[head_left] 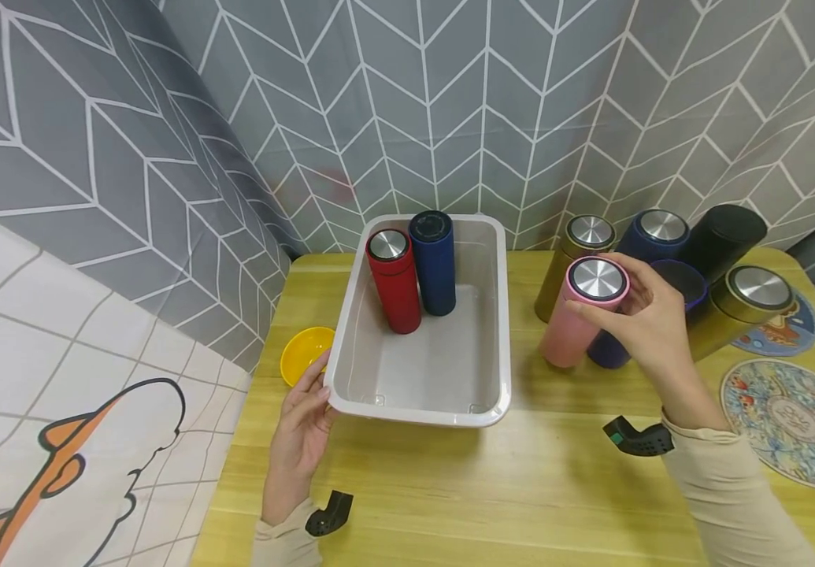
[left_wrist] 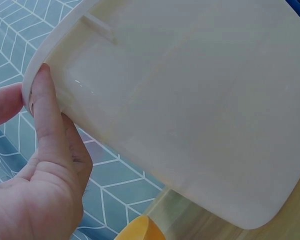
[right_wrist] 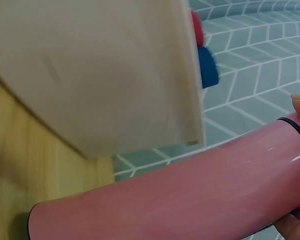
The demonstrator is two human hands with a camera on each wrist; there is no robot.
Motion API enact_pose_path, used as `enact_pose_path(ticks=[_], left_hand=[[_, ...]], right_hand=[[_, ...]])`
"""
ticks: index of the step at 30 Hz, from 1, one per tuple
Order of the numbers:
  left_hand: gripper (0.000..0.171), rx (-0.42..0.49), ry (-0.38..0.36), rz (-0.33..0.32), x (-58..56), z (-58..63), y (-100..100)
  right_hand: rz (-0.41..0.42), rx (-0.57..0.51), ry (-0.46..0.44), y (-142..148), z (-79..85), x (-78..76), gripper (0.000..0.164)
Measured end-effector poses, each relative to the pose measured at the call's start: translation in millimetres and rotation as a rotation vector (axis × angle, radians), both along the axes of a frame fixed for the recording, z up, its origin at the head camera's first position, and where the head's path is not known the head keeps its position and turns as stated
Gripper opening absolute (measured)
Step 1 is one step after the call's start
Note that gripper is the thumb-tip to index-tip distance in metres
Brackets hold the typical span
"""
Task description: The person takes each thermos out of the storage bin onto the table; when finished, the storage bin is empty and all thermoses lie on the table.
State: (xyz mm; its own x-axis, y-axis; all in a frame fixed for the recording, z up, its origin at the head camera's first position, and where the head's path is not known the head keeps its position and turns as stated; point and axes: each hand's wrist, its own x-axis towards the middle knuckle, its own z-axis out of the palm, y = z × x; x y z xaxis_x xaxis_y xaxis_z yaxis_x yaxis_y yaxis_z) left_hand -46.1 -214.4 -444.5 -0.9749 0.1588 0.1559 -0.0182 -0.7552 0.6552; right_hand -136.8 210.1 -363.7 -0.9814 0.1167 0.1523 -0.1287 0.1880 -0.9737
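My right hand [head_left: 651,319] grips a pink thermos bottle [head_left: 566,339] near its silver-topped lid, thumb on one side and fingers on the other. In the right wrist view the pink bottle [right_wrist: 170,200] lies across the foreground; I cannot tell whether its base touches the table. At the near left corner of a whitish plastic bin [head_left: 417,410], my left hand [head_left: 301,429] pinches the rim between thumb and fingers, as the left wrist view shows at the bin's edge [left_wrist: 36,65]. Inside the bin stand a red thermos [head_left: 396,295] and a dark blue thermos [head_left: 438,276], side by side.
Right of the pink bottle stand several more bottles, among them a gold one [head_left: 554,272], a black one [head_left: 726,236] and another gold one [head_left: 722,315]. Round patterned mats [head_left: 793,421] lie at the right. A yellow bowl [head_left: 302,354] sits left of the bin. A patterned curtain [head_left: 450,118] hangs behind.
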Motion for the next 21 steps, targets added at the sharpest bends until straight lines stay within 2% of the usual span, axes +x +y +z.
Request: enact_pose_path(ticks=[9, 21], left_hand=[[0.052, 0.012, 0.021, -0.011, -1.3, -0.6, -0.7], [0.051, 0.023, 0.002, -0.011, 0.0, 0.4, -0.2]], right_hand=[[-0.028, -0.074, 0.049, -2.2, -19.9, -3.4, 0.072], [-0.108, -0.044, 0.057, -8.4, -27.7, -6.7, 0.073]])
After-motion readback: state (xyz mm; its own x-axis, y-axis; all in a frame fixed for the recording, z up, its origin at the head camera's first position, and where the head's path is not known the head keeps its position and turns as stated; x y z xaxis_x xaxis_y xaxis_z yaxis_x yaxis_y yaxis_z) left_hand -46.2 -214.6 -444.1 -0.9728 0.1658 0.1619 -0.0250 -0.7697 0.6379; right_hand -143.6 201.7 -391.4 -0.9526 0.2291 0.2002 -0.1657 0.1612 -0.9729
